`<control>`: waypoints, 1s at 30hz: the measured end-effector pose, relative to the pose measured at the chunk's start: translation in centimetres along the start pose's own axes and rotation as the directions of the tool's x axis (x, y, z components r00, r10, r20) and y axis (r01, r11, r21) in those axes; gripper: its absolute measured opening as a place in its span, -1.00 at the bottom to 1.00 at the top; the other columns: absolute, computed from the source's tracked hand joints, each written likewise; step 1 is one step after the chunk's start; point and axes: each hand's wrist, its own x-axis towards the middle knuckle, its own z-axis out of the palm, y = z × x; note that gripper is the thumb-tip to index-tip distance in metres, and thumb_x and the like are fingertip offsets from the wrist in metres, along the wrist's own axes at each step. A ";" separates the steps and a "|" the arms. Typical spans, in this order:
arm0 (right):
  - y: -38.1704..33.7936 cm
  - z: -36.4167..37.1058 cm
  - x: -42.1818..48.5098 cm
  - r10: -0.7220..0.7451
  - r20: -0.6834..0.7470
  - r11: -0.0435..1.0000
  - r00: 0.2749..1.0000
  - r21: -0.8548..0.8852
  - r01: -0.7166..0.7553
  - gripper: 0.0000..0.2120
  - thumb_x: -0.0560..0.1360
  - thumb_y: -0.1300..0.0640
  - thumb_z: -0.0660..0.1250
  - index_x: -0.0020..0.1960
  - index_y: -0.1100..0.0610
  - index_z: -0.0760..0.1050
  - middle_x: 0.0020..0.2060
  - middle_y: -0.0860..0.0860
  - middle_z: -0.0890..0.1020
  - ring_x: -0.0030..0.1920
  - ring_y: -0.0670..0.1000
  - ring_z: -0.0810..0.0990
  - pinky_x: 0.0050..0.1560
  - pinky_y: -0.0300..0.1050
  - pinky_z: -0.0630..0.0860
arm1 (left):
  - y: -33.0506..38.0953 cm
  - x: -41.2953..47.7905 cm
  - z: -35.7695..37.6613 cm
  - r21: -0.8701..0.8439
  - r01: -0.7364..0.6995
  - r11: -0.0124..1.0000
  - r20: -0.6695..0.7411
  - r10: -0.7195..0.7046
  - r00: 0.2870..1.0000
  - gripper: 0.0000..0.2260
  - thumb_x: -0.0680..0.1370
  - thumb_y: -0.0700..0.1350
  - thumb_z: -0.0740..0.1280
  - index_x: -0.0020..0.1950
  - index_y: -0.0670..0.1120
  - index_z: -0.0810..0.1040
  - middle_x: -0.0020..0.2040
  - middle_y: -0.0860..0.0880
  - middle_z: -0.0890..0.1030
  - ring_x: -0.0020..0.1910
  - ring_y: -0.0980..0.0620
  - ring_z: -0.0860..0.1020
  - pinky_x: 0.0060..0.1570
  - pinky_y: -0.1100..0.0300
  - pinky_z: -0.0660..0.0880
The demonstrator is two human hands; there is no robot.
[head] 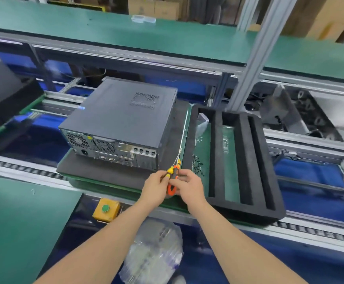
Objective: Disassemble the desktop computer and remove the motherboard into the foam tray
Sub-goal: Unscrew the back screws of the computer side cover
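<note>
A closed dark grey desktop computer lies flat on a black foam pad, its rear ports facing me. To its right stands a black foam tray with long slots. In front of the computer's near right corner, my left hand and my right hand both grip screwdrivers with orange, black and yellow handles. The thin shafts run up along the pad's right edge.
A heap of small black screws and a clear plastic bag lie between the pad and the tray. A yellow box with a green button sits at the bench front. A plastic-wrapped bundle lies below, between my forearms.
</note>
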 end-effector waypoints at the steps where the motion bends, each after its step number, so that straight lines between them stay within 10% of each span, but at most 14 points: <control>1: 0.4 0.0 0.4 0.030 0.014 0.999 0.999 -0.016 -0.030 -0.64 0.34 0.15 0.57 0.11 0.01 0.62 -0.03 0.10 0.72 0.01 0.17 0.73 0.07 0.26 0.67 | -0.4 0.2 0.0 0.030 0.035 0.999 -0.034 -0.034 0.999 -0.76 0.71 -0.11 0.22 0.27 -0.08 0.63 0.06 -0.08 0.71 0.02 -0.06 0.69 0.07 -0.06 0.65; 10: 0.8 2.2 3.3 0.066 0.021 0.966 0.998 -0.252 -0.059 -0.58 0.43 0.09 0.61 0.25 0.08 0.61 -0.10 -0.08 0.65 -0.04 -0.03 0.68 0.12 0.06 0.66 | -2.3 2.6 -1.2 0.173 0.215 0.961 -0.277 -0.162 0.947 -0.79 0.54 -0.02 0.48 0.12 -0.06 0.73 -0.12 0.02 0.74 -0.11 0.10 0.66 0.08 0.16 0.59; 15: 1.2 2.9 3.5 -0.096 -0.017 0.905 0.995 -0.418 0.080 -0.67 0.50 0.01 0.54 0.24 0.05 0.65 -0.19 -0.19 0.60 -0.17 -0.26 0.55 -0.20 -0.49 0.38 | -3.3 4.4 -1.4 0.129 0.223 0.966 -0.274 -0.182 0.944 -0.82 0.48 -0.02 0.55 0.03 -0.05 0.72 -0.21 0.10 0.69 -0.16 0.15 0.65 0.01 0.17 0.60; 21: 1.0 3.6 4.5 -0.182 -0.197 0.855 0.963 -0.516 0.056 -0.92 0.59 0.00 0.41 0.00 -0.01 0.63 -0.13 -0.09 0.61 -0.10 -0.07 0.56 -0.17 -0.27 0.38 | -4.5 5.6 -1.6 0.135 0.216 0.967 -0.219 -0.183 0.958 -0.80 0.48 0.07 0.55 -0.03 0.00 0.65 -0.19 0.11 0.66 -0.17 0.16 0.62 -0.16 0.26 0.54; 30: 0.4 2.9 8.0 0.043 -0.320 0.828 0.946 -0.518 -0.213 -0.69 0.60 0.02 0.40 -0.24 0.19 0.55 -0.30 0.05 0.61 -0.26 0.06 0.60 -0.35 -0.14 0.41 | -4.4 5.6 -1.9 0.155 0.163 0.974 -0.222 -0.126 0.967 -0.90 0.58 0.01 0.43 -0.05 0.01 0.61 -0.20 0.12 0.62 -0.19 0.19 0.59 -0.27 0.33 0.46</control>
